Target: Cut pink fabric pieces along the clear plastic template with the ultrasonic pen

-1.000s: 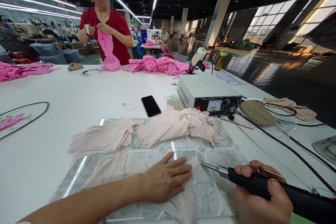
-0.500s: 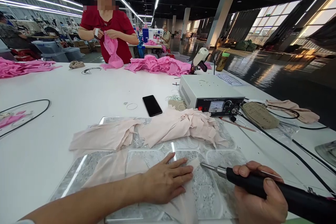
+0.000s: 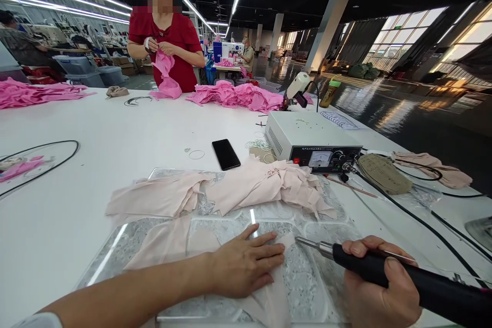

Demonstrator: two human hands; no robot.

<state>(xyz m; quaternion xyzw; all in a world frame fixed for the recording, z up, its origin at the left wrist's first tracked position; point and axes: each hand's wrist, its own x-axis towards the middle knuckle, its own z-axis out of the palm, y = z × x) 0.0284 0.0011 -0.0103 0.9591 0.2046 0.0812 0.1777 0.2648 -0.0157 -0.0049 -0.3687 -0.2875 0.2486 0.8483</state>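
My left hand (image 3: 249, 262) lies flat with fingers spread, pressing a pale pink fabric piece (image 3: 270, 297) onto a clear, grey-speckled board (image 3: 303, 287). In my right hand (image 3: 388, 287) is a black-handled ultrasonic cutter (image 3: 369, 265), fingers wrapped round its grip. Its metal tip points left, close to the fabric's edge just beyond my left fingertips; whether it touches the cloth I cannot tell. Farther up the board lie a heap of pale pink pieces (image 3: 265, 184) and a smaller stack (image 3: 157, 195) to its left.
A grey control box (image 3: 307, 133) with a dial stands behind the heap, its black cable (image 3: 407, 220) running right. Beside it lie a phone (image 3: 226, 154) and brown fabric pieces (image 3: 384, 173). Across the white table (image 3: 96, 174), a person in red (image 3: 165, 51) handles pink cloth (image 3: 166, 77).
The view has shifted slightly, so most things sit a little farther right. Both hands and the cutter keep nearly the same place over the fabric. The person opposite still holds pink cloth.
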